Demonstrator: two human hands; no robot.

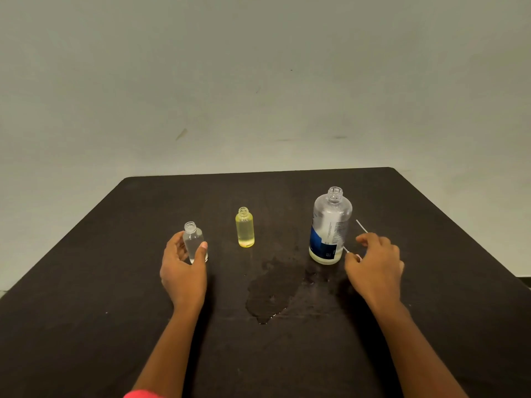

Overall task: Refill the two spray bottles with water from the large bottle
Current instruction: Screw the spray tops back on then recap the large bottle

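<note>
A person stood at a dark bench [115,311] midway through refilling two spray bottles, all three containers upright and uncapped. The left hand [181,271] curled around the small clear spray bottle [194,242] at the bench's left, thumb on the near side and fingers behind it, steadying it where it stood. The yellow spray bottle [244,228] stood alone in the middle, well apart from either hand, its tinted contents reaching almost to the shoulder. The large bottle [330,225], with a blue-and-white label, stood to the right; its water appeared low, near the base. Just beside it, the right hand [376,265] was closed, fingers bent around a thin white tube [361,226], probably the dip tube of a spray head, though the head itself was hidden in the grip. A wet patch [270,291] spread across the bench between the hands, suggesting a spill. How full the clear bottle was could not be told. The step in hand looked like closing up: the next move would call for threading the tube into a narrow neck and screwing the head down, or setting it aside to pour again.
</note>
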